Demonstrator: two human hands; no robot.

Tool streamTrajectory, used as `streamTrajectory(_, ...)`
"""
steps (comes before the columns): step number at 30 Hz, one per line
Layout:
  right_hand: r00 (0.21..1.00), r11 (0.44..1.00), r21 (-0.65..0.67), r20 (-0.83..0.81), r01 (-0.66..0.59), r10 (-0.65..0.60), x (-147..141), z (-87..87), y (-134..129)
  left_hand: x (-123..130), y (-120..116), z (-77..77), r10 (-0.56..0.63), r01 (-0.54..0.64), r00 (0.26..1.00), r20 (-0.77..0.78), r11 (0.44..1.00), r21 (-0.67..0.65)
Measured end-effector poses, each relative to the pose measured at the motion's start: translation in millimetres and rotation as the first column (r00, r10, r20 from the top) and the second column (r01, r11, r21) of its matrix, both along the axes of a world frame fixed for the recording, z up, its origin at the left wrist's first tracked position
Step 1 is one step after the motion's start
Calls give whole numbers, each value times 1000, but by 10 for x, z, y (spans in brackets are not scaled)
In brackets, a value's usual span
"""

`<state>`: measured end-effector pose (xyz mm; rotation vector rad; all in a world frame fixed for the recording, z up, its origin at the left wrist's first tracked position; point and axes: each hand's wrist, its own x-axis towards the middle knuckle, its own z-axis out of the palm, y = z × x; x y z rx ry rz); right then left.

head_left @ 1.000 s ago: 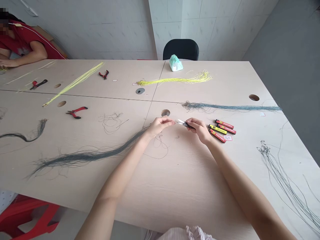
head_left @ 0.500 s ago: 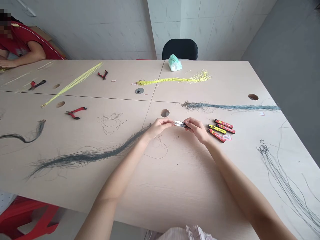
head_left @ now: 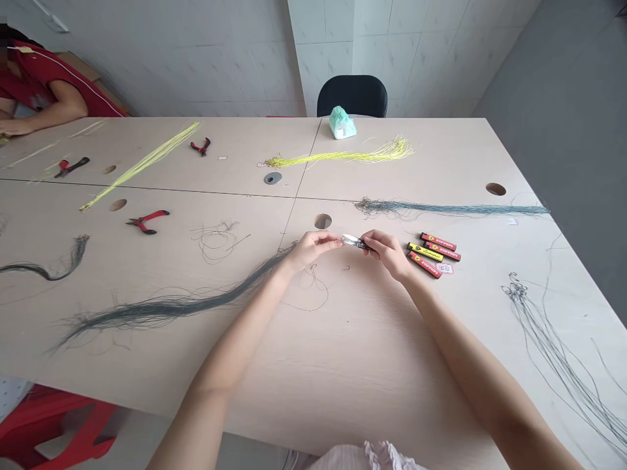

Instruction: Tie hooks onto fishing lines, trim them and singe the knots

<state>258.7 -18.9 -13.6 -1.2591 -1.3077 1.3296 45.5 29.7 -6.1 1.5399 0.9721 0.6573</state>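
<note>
Holding the small black-handled snips (head_left: 353, 242) in my right hand (head_left: 388, 253), I have brought their bright blades nearer to the fingertips (head_left: 337, 243) of my left hand (head_left: 309, 250), and the blades now look closed, above the desk (head_left: 372, 372) in front of me. My left hand is pinching narrow, but I cannot tell if it holds a fine wire there. Just beside my right hand lie red and yellow packets (head_left: 431, 251), and their printed words are too small for me to read surely.
</note>
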Motion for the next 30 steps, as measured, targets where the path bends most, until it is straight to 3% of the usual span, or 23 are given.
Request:
streamTrajectory(10, 994, 996, -20, -62, 92, -93, 53, 32, 26, -19, 18, -36, 55, -33, 987, -153, 989, 141)
streamTrajectory(20, 949, 956, -40, -114, 292, -295, 270, 45, 83, 84, -6, -173, 246, -71, 904, -350, 892, 446)
streamTrajectory(30, 936, 946, -29, -137, 323, -323, 303, 39, 96, 204, 36, -129, 259, -29, 868, -424, 879, 476)
